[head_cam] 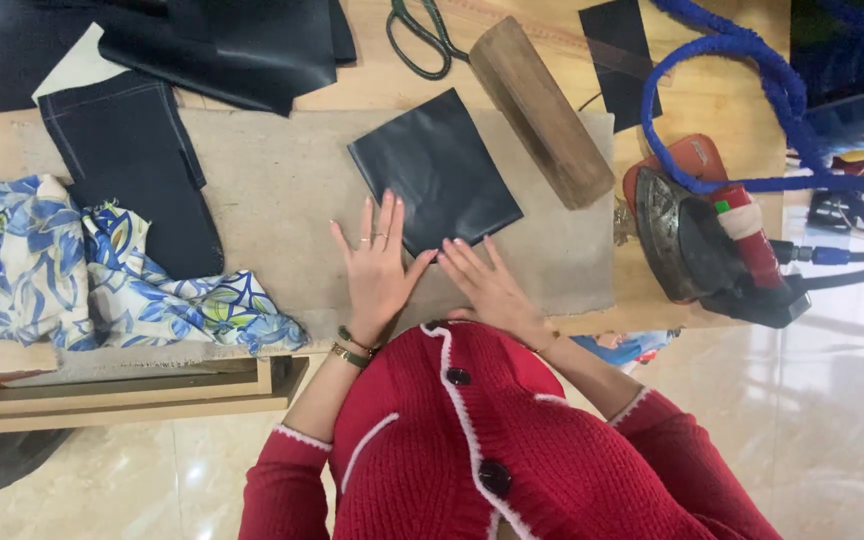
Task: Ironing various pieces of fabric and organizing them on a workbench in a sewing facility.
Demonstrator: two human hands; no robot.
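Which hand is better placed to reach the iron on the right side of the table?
Right, probably. The right hand rests at the near corner of the folded square of black fabric, on the side nearer the dark steam iron. The left hand lies flat farther away.

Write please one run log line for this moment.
left hand: flat, fingertips on black leather square | right hand: flat at its near corner | wooden block, iron: right, untouched

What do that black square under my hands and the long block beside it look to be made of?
The black square looks like leather or faux leather: smooth, with a faint sheen and a crisp folded edge; I can't tell which. The long block looks like bare, unfinished wood: brown with visible grain and worn, darker ends.
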